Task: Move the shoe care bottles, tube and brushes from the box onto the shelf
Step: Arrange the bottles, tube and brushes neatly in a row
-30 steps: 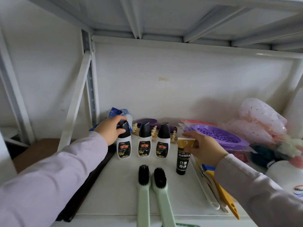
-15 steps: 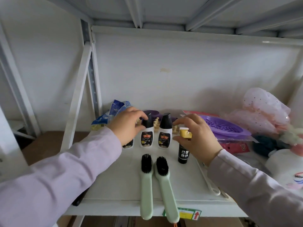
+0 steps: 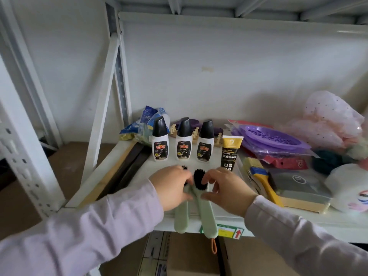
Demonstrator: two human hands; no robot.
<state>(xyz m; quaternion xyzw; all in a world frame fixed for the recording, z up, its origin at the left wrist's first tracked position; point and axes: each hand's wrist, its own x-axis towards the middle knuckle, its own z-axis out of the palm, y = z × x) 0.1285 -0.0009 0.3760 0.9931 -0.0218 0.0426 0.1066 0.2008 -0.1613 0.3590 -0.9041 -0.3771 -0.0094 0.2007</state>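
Observation:
Three white shoe care bottles with black caps stand in a row on the white shelf (image 3: 131, 188): left bottle (image 3: 160, 141), middle bottle (image 3: 184, 140), right bottle (image 3: 205, 142). A black and gold tube (image 3: 230, 153) stands upright to their right. Two pale green brushes with black bristles lie side by side at the shelf's front, handles over the edge. My left hand (image 3: 171, 187) grips the head of the left brush (image 3: 180, 218). My right hand (image 3: 225, 190) pinches the head of the right brush (image 3: 207, 214).
Behind the bottles lie a blue bag (image 3: 143, 126) and small wooden pieces. To the right are a purple basket (image 3: 272, 139), a yellow-handled brush (image 3: 264, 182), a dark flat packet (image 3: 298, 184), pink mesh (image 3: 330, 118) and a white roll (image 3: 350, 188). Cardboard boxes (image 3: 189, 255) sit below the shelf.
Both hands left the bottles and the tube and came down to the front, onto the heads of the two green brushes. The view has pulled back and tilted lower.

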